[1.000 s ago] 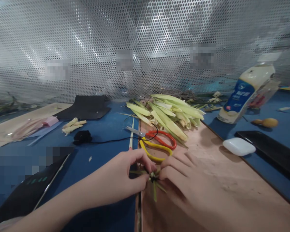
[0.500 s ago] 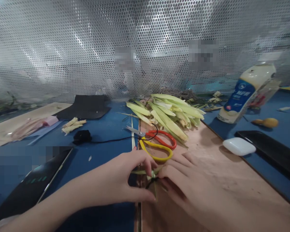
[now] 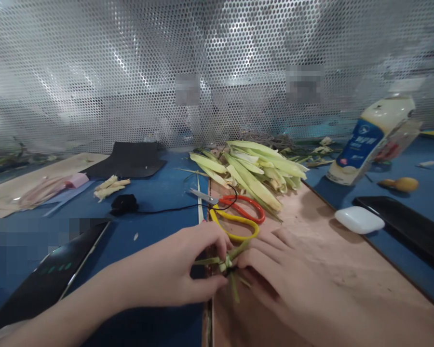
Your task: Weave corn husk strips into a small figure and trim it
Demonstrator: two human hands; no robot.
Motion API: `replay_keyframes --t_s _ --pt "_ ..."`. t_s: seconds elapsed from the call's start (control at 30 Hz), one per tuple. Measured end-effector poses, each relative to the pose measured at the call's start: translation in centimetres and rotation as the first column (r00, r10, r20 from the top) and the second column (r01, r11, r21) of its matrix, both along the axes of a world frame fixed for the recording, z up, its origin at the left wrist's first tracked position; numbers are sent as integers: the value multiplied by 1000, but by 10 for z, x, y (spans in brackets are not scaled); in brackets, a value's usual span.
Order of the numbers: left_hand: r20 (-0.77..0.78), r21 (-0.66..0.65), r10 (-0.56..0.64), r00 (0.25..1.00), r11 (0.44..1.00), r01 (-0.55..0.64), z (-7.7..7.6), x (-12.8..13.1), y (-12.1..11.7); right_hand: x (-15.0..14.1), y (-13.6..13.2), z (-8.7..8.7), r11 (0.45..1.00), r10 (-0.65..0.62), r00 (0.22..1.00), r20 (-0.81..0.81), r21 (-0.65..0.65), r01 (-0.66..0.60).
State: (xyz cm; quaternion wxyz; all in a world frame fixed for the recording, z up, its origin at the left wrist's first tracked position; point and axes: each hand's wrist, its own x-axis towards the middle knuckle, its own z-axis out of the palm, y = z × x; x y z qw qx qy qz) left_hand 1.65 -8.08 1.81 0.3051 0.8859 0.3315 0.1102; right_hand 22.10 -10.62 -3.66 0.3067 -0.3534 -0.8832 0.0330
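My left hand and my right hand meet at the near edge of a brown board. Both pinch a small knot of green leaf strips with a thin black thread through it. Strip ends stick out to the left, to the upper right and downward between my fingers. Just beyond my fingertips lie scissors with one red and one yellow handle loop. A pile of pale green leaves lies behind the scissors.
A perforated metal wall closes the back. A white bottle with a blue label, a white case and a black phone lie right. At left are a dark tablet, a black thread spool, leaf scraps and a black mat.
My fingers have shifted slightly on the leaf knot; my left thumb has curled under it and one strip now points toward the upper right. Everything else stays put.
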Motion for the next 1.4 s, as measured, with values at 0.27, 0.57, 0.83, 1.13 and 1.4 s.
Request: replay_keyframes --t_s 0.27,0.57,0.83,1.13,1.4 --pt "35 43 -42 999 998 40 -3 3 3 0 0 -1 1000 -8 1000 23 1 8" --pt "68 46 -38 997 998 35 -5 3 3 0 -2 3 1000 -9 1000 3 -19 9" --pt "72 19 -10 997 1000 9 -5 3 3 1 -1 -1 999 -6 997 79 44 2" --pt "92 33 -19 996 999 16 -7 2 7 1 -1 0 994 -4 996 85 110 -6" --pt "118 29 -11 993 1000 8 -6 3 5 1 -1 2 990 -12 996 84 141 0"
